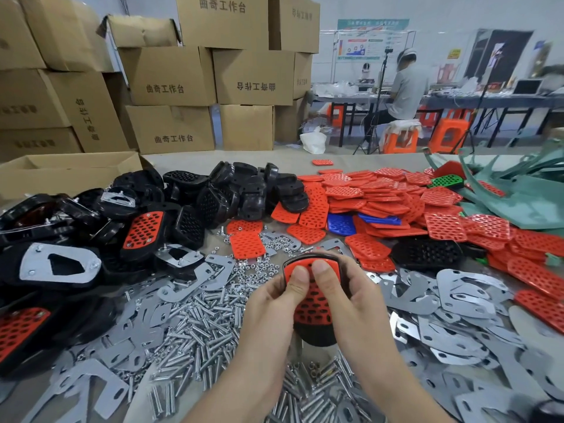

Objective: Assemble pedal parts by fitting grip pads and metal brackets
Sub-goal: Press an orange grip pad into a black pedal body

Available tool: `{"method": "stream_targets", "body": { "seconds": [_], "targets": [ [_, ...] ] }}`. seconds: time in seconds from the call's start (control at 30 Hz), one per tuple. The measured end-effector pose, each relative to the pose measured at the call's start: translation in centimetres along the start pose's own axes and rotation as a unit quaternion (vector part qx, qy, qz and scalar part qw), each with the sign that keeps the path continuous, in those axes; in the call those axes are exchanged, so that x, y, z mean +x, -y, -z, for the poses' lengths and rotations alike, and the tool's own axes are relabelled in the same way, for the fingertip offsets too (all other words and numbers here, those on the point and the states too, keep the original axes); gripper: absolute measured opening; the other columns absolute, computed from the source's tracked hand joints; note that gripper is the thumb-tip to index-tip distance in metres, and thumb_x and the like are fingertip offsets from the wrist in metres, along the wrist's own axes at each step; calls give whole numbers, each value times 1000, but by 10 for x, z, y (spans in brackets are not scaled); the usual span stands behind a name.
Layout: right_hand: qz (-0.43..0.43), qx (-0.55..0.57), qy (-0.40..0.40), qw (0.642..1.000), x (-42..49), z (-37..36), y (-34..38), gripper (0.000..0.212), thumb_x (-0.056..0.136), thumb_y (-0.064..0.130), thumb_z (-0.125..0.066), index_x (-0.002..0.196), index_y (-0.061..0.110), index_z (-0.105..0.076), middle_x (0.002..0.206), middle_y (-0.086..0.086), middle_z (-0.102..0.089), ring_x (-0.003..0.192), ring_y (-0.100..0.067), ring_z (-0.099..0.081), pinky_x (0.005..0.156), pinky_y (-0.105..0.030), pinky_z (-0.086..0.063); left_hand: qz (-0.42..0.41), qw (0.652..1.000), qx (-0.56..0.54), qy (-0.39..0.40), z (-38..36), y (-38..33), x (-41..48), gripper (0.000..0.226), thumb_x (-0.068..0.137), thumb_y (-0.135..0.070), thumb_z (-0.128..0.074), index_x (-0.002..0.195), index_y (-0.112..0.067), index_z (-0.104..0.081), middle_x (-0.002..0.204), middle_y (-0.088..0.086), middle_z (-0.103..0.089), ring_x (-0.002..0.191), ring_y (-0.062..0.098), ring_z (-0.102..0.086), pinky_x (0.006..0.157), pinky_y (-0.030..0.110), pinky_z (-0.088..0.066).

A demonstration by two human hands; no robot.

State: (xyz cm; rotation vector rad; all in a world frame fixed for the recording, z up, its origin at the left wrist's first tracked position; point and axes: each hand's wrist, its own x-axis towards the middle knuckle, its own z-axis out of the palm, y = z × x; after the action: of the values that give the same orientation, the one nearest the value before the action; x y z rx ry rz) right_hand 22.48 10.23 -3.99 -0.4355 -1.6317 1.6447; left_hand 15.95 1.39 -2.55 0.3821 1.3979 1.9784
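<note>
A black pedal body with a red perforated grip pad laid in it is held above the table in the middle of the head view. My left hand grips its left side, thumb pressing on the pad's top. My right hand grips the right side, and its thumb presses on the pad beside the other thumb. Loose red grip pads are heaped at the back right. Metal brackets lie scattered to the right and in front.
Black pedal bodies pile up at the back left, some fitted with pads or brackets. Bolts and nuts cover the table under my hands. Cardboard boxes stack behind. Green sheet scraps lie far right. A person sits at a distant table.
</note>
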Motion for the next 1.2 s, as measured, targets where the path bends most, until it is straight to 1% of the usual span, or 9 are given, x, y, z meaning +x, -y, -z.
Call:
{"method": "stream_targets", "body": {
  "seconds": [0.1,0.2,0.43,0.6,0.73,0.87,0.97,1.07,1.2],
  "targets": [
    [12,-12,-10,1000,-1,-3,-1,16,90,51,-63,96,40,-73,93,10,-77,83,-1,-71,72,-13,-52,28,1000,3,11,2,0,0,33,68,-53,-72,86,-26,-79,85,4,-77,72,21,-73,43,30,-50],
    [11,-10,-13,1000,-3,-3,-2,17,90,52,-63,94,39,-73,91,8,-77,81,-2,-71,70,-14,-53,39,999,11,15,5,3,1,38,66,-55,-72,91,-26,-79,96,5,-79,91,24,-76,70,46,-61],
    [-7,17,-46,999,1,-3,-2,23,90,52,-64,90,32,-74,84,10,-76,74,1,-69,63,-11,-51,6,999,-35,40,1,1,2,45,72,-52,-73,98,-16,-80,104,10,-78,95,21,-76,71,27,-60],
    [-56,55,-64,995,4,3,-4,32,82,61,-60,89,34,-77,83,5,-78,72,-6,-74,58,-13,-53,-9,999,-14,36,2,3,8,42,84,-50,-62,101,-16,-79,108,11,-77,102,23,-74,83,32,-59],
    [-70,51,-46,995,3,5,-4,35,82,66,-59,94,38,-77,91,4,-80,81,-9,-77,63,-14,-55,-45,998,35,33,7,4,11,43,85,-48,-61,114,-18,-72,110,5,-76,103,18,-73,81,26,-58],
    [-65,36,-40,996,4,5,-4,34,84,65,-59,97,38,-75,94,5,-79,84,-8,-76,66,-14,-55,-67,995,63,36,10,6,12,34,82,-54,-62,105,-32,-75,109,-2,-76,105,13,-72,88,32,-56],
    [-52,27,-40,997,4,5,-3,33,81,66,-59,96,40,-74,94,8,-78,84,-4,-75,68,-13,-54,-75,994,67,41,11,7,13,42,77,-60,-64,106,-31,-75,111,-3,-76,107,13,-71,94,36,-54],
    [-41,19,-37,998,3,5,-3,33,81,65,-60,97,40,-74,96,9,-78,86,-3,-74,70,-12,-53,-96,991,83,41,11,8,15,49,74,-60,-66,111,-28,-72,108,-7,-76,104,9,-71,91,31,-57],
    [-40,6,-27,999,3,5,-3,28,80,61,-63,98,43,-74,97,11,-78,86,-2,-73,70,-12,-53,-104,989,96,34,12,8,15,34,80,-53,-61,105,-33,-72,102,-13,-76,97,4,-72,77,20,-57]
  ]
}}
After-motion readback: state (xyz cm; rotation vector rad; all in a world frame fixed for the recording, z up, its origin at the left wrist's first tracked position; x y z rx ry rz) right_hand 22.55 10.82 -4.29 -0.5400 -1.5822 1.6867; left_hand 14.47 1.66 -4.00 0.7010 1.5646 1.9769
